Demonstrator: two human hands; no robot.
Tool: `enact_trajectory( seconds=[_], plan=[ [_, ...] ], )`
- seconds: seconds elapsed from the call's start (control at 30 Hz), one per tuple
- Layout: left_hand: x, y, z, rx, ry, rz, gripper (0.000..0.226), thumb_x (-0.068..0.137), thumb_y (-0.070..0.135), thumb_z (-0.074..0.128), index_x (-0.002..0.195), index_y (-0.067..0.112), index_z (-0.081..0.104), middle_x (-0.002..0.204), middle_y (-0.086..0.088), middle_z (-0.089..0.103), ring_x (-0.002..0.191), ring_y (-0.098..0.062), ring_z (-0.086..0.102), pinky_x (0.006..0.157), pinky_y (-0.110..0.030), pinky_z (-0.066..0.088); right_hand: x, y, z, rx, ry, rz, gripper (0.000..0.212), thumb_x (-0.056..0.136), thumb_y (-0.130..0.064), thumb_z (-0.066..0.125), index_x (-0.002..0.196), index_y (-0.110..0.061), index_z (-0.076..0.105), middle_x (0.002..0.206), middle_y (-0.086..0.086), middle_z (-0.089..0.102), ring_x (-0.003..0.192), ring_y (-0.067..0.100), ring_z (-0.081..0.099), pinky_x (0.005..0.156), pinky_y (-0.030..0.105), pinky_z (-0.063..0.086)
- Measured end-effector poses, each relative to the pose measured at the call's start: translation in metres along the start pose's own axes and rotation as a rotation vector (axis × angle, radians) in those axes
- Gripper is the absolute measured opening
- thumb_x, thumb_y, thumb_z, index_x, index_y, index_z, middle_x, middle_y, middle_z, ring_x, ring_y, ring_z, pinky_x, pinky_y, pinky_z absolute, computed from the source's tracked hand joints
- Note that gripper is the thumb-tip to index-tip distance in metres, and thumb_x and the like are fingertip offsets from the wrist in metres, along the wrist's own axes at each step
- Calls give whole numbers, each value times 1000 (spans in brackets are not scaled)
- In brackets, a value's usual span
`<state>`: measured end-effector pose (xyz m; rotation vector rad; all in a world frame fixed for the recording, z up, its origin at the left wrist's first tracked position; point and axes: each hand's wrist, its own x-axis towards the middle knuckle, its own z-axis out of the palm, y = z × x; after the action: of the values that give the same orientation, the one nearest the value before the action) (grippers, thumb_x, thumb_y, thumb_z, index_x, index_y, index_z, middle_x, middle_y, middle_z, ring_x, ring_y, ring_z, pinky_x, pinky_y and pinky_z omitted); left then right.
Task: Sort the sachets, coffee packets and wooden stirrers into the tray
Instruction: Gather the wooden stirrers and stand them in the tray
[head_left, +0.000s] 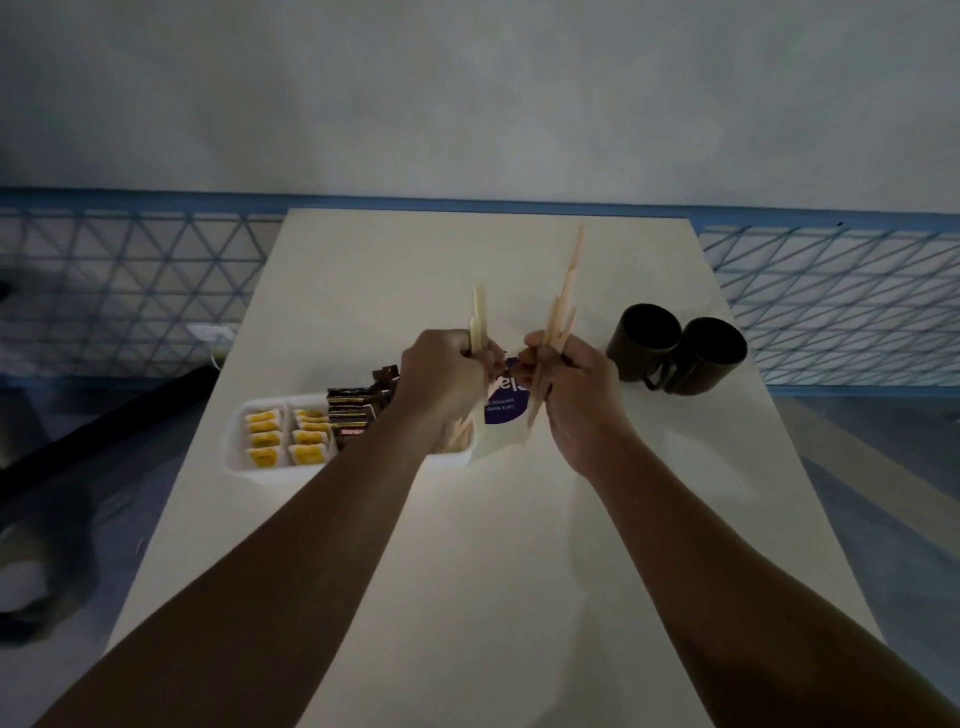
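At far left, a blue mesh railing ran behind the white table. The white tray lay on the table's left half. Its two leftmost compartments held yellow sachets in two columns. The next compartment held dark coffee packets standing on edge. My left forearm crossed above the tray's right end and hid most of that compartment. My left hand was raised over the tray's right end, fingers curled tight around the left bundle of wooden stirrers. These stood nearly upright, tips pointing away from me. A purple-printed white item lay on the table between my two hands, just beside the tray's right end and partly covered by both; its print could not be read. My right hand was level with the left and close to it, fingers clamped on the right bundle of wooden stirrers. This bundle fanned out unevenly, leaning slightly right, with its lower ends projecting below my fist. Two dark mugs stood touching each other farther right, apart from my right hand.
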<state>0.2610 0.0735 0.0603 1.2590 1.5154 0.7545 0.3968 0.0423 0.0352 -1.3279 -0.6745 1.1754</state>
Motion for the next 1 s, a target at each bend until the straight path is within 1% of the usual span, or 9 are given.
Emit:
enact_trajectory(
  seconds=[0.17,0.23,0.4,0.5,0.6,0.67,0.8,0.93,1.0],
  plan=[
    [0,-8,-23,12,85,43,23,90,10,61,76,22,75,79,1,75,81,-19,73,77,-40,61,1,4,34,20,-1,-25,29,98,7,44,92,-6,69,84,13,67,79,27,67,84,41,58],
    [-3,-14,-24,38,95,67,20,90,11,62,82,22,76,80,4,75,81,-16,72,75,-33,61,0,8,40,14,13,-26,28,98,6,45,92,-7,70,84,12,68,83,28,68,88,43,58],
    [2,-36,-24,124,129,75,19,92,15,61,102,18,77,90,2,75,83,-14,68,63,-20,47,-1,20,54,-29,28,-43,27,98,6,46,93,-6,69,81,8,68,82,20,67,84,34,59],
    [4,-50,-22,163,130,43,23,90,8,57,100,15,77,85,-1,73,81,-19,68,57,-18,42,-1,33,59,-81,33,-29,32,97,7,47,87,-13,71,86,10,71,86,25,69,72,29,57],
    [3,-56,-21,194,125,30,20,90,8,56,95,11,75,72,1,66,69,-17,62,45,-8,33,-5,47,60,-103,30,1,35,93,8,49,88,-16,74,91,8,74,95,30,71,84,38,59],
    [4,-55,-21,197,129,38,16,90,9,58,88,11,74,64,3,60,58,-10,52,41,-9,31,-9,51,61,-146,1,21,34,91,12,49,95,-11,74,88,2,76,92,24,72,83,34,60],
    [6,-50,-24,222,151,80,14,89,10,61,87,14,75,69,1,66,60,-8,54,46,-10,32,-14,52,63,-328,-33,-14,34,87,10,52,95,-16,73,83,0,75,82,21,70,72,35,57],
    [4,-43,-32,250,148,123,18,88,9,59,93,13,76,79,-2,73,75,-18,67,68,-29,54,-17,46,65,-461,-53,-92,30,87,6,60,84,-24,64,65,-23,66,62,-6,60,58,11,45],
    [2,-38,-36,264,137,159,17,87,10,60,93,12,76,82,-4,74,79,-23,68,79,-36,56,-17,44,67,-512,-41,-161,19,91,-4,64,96,-22,67,72,-24,66,70,-10,61,63,7,46]
  ],
)
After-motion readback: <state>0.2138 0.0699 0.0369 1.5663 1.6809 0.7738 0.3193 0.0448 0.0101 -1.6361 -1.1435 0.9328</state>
